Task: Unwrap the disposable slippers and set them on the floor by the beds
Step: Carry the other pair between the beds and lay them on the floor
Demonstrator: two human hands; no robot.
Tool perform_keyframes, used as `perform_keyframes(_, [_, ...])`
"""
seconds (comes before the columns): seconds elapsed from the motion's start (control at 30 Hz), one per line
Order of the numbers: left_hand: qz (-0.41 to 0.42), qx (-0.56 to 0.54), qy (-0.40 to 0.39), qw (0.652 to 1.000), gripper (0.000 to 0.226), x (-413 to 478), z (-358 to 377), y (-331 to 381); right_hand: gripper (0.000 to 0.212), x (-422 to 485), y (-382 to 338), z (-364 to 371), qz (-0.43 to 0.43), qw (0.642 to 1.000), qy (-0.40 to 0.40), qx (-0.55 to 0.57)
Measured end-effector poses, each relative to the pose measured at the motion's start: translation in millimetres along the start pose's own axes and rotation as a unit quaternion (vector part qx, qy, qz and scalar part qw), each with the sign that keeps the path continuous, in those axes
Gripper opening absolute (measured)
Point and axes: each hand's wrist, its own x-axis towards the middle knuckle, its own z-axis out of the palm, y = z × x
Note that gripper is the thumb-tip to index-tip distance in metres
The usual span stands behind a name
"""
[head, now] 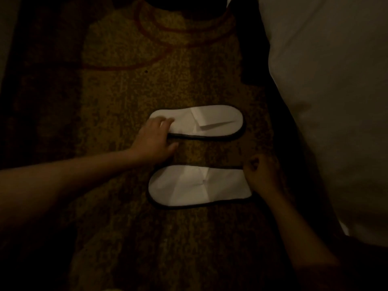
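Note:
Two flat white disposable slippers with dark edging lie side by side on the patterned carpet, both running left to right. My left hand [154,138] rests on the left end of the far slipper [210,122], fingers spread over it and thumb on the carpet below. My right hand [262,175] touches the right end of the near slipper [189,185], its fingers curled at the edge. No wrapper is visible. The room is dim.
A white bed cover [331,101] hangs down along the right side, close to the slippers' right ends. The brown and gold carpet [126,80] with red curved lines stretches to the left and far side. A dark shape sits at the top centre.

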Motion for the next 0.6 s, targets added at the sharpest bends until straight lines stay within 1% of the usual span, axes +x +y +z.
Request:
perform_keyframes(0.07, [0.028,0.008,-0.001,1.000,0.075,39.8,-2.6,7.0,0.036,2.2,-8.4,-0.5,-0.012,0.999,0.027,0.018])
perform_keyframes(0.13, [0.032,0.029,-0.036,0.998,0.078,72.4,2.4,16.8,0.038,8.4,-19.3,-0.3,-0.022,0.998,0.027,0.058])
perform_keyframes(0.23, [0.032,0.046,-0.078,0.995,0.079,93.2,15.5,32.2,0.038,26.6,-38.7,6.2,-0.011,0.990,-0.012,0.138])
perform_keyframes(0.33, [0.012,0.068,-0.070,0.995,0.073,91.9,17.9,42.7,0.042,44.3,-56.5,17.2,0.006,0.981,-0.054,0.187])
perform_keyframes(0.4, [-0.013,-0.001,-0.067,0.998,0.060,89.4,8.0,44.9,0.053,50.4,-65.9,22.8,0.022,0.979,-0.043,0.200])
perform_keyframes(0.47, [-0.029,-0.116,-0.060,0.991,0.045,87.7,-6.9,42.7,0.070,52.4,-74.4,27.6,0.052,0.970,-0.023,0.237])
perform_keyframes(0.5, [-0.047,-0.175,-0.053,0.982,0.042,86.7,-14.2,40.6,0.075,52.3,-78.6,30.5,0.070,0.962,-0.024,0.261])
perform_keyframes(0.53, [-0.071,-0.241,-0.043,0.967,0.042,84.0,-21.5,38.6,0.073,50.9,-84.4,33.6,0.080,0.955,-0.039,0.282])
perform_keyframes(0.57, [-0.100,-0.313,-0.030,0.944,0.043,80.8,-27.8,36.8,0.067,49.0,-90.5,37.1,0.080,0.949,-0.065,0.298])
perform_keyframes(0.6, [-0.126,-0.386,-0.016,0.913,0.043,77.5,-33.2,36.3,0.057,46.5,-97.1,40.1,0.071,0.942,-0.091,0.315])
